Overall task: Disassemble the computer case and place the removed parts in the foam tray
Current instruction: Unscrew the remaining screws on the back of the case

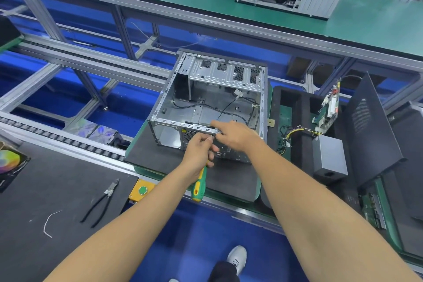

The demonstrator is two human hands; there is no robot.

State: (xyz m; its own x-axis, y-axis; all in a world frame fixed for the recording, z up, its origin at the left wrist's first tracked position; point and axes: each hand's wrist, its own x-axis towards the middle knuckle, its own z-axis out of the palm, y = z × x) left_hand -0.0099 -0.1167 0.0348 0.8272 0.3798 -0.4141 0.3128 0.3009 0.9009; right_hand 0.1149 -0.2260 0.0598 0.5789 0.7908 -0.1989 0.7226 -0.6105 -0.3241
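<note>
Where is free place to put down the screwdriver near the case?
Free: the dark mat left of the open case, and its strip in front of the case under the screwdriver. The left black mat is bare between the pliers and the conveyor rail. Crowded: the foam tray, with boards and power supply.

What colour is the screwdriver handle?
The screwdriver handle is green and yellow, seen in the head view, held in the left hand.

Bare matt grey metal computer case [206, 96] sits on a dark matt mat [160, 155]; screwdriver [199, 184] handle glossy plastic.
</note>
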